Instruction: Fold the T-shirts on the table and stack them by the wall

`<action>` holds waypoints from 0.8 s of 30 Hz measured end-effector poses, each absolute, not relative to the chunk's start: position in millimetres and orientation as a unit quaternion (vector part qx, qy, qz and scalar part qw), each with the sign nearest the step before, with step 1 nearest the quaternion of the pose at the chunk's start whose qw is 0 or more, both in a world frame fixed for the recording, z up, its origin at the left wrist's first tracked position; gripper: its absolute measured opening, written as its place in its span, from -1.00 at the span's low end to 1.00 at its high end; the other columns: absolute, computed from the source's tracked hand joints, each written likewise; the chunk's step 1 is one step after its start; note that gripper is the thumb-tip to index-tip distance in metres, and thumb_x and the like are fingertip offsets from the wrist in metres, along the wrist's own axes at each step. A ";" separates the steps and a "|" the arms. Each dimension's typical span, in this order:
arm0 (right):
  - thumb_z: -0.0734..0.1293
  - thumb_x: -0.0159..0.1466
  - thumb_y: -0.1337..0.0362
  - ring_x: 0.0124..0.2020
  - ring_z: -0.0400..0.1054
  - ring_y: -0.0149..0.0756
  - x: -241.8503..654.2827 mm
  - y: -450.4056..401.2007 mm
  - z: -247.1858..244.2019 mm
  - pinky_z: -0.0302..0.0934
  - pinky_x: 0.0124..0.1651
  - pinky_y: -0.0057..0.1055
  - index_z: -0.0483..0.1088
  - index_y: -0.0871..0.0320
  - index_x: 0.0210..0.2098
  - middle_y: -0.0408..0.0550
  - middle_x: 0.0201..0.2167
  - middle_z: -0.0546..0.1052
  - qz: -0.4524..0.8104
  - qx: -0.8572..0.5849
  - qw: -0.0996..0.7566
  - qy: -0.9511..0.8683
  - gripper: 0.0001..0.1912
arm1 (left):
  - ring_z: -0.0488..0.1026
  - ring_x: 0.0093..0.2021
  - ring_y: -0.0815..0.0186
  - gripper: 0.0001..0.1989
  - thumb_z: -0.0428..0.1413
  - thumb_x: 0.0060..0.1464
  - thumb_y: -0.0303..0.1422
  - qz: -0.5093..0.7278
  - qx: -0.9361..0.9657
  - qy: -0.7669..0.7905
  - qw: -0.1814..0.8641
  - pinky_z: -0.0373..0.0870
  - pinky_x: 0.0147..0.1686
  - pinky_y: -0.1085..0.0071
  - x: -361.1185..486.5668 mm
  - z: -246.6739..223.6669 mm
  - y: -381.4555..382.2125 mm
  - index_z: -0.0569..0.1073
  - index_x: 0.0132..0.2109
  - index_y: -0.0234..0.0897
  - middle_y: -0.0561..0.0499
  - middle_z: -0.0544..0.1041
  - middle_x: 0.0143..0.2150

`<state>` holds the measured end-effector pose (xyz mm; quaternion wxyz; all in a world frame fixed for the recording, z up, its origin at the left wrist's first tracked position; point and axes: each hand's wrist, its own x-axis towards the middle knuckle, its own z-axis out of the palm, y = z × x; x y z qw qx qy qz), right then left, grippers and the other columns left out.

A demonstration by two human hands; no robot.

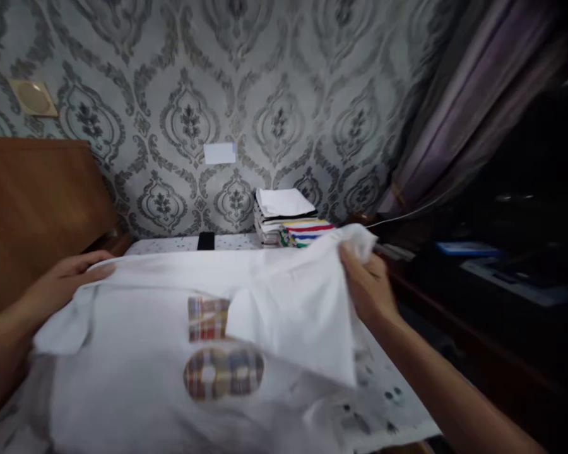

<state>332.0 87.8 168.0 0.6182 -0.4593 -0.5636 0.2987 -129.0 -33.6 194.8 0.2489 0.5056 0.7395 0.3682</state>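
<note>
A white T-shirt point(137, 372) with plaid patches shaped like letters or numbers spreads across the near part of the table, partly lifted. At its left far edge, my left hand point(82, 272) is closed on the cloth, thumb and fingers pinching the border. On the other side, my right hand point(368, 284) grips a bunched piece of the same shirt and holds it raised. A loose flap of white cloth hangs from that hand over part of the plaid patches. The lower part of the shirt is smeared by motion.
A stack of folded clothes point(286, 203) stands against the wall, with striped folded cloth point(310, 231) beside it. A black phone-like object point(206, 241) lies on the patterned table cover point(392, 394). Wooden furniture point(38, 208) is at left, a curtain point(473, 113) at right.
</note>
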 end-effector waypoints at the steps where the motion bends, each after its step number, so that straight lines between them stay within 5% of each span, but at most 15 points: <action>1: 0.31 0.15 -0.24 -0.53 0.23 -0.30 319.7 109.6 150.4 0.18 -0.49 -0.36 0.26 0.09 -0.52 -0.14 -0.60 0.33 0.310 -0.469 0.583 -0.587 -0.49 | 0.41 -0.41 0.39 -0.36 0.09 -0.17 0.29 0.352 0.514 0.743 0.244 0.34 -0.39 0.51 -131.5 184.1 -22.2 0.48 -0.21 -0.15 0.25 0.50 -0.46; 5: 0.28 0.19 -0.10 -0.27 0.38 -0.08 293.3 167.0 69.5 0.33 -0.18 -0.16 0.39 0.16 -0.27 0.05 -0.33 0.50 0.249 -0.511 0.421 -0.706 -0.57 | 0.48 -0.19 0.23 -0.31 0.06 -0.22 0.29 0.252 0.582 0.761 0.136 0.42 -0.19 0.39 -149.1 122.8 1.9 0.46 -0.23 -0.25 0.00 0.59 -0.23; 9: 0.26 0.27 0.02 0.14 0.30 0.05 300.4 156.1 32.8 0.19 0.20 0.00 0.38 0.19 0.05 0.23 0.09 0.42 0.160 -0.425 0.311 -0.835 -0.53 | 0.50 -0.02 0.08 -0.35 -0.07 0.00 0.22 0.181 0.636 0.735 0.150 0.45 -0.10 0.28 -147.8 89.1 -12.9 0.47 -0.08 -0.23 -0.15 0.57 -0.01; 16: 0.33 0.28 0.25 0.09 0.33 -0.07 297.4 95.6 48.1 0.35 -0.01 -0.19 0.42 0.11 0.03 0.13 0.10 0.42 0.095 -0.295 0.062 -0.949 -0.68 | 0.42 0.13 -0.01 -0.51 -0.08 0.12 -0.17 0.017 0.674 0.736 0.065 0.37 0.06 0.14 -125.3 68.7 -40.3 0.44 0.13 -0.23 -0.17 0.51 0.13; 19: 0.20 0.33 0.42 0.00 0.37 -0.13 290.9 93.5 47.6 0.33 -0.07 -0.28 0.45 0.17 -0.14 0.12 -0.05 0.50 0.069 -0.338 0.035 -0.938 -0.79 | 0.47 0.07 0.04 -0.56 -0.15 0.14 -0.27 0.022 0.644 0.764 0.026 0.41 -0.05 0.21 -126.5 64.6 -42.2 0.48 0.04 -0.23 -0.16 0.54 0.10; 24: 0.18 0.34 0.39 -0.20 0.43 -0.22 292.7 110.4 52.3 0.26 -0.21 -0.38 0.48 0.16 -0.21 0.05 -0.15 0.53 0.070 -0.427 0.093 -0.897 -0.78 | 0.53 -0.24 0.15 -0.64 -0.13 0.17 -0.15 0.068 0.588 0.803 0.065 0.33 -0.27 0.36 -144.4 77.3 -39.7 0.49 -0.14 -0.17 -0.04 0.62 -0.24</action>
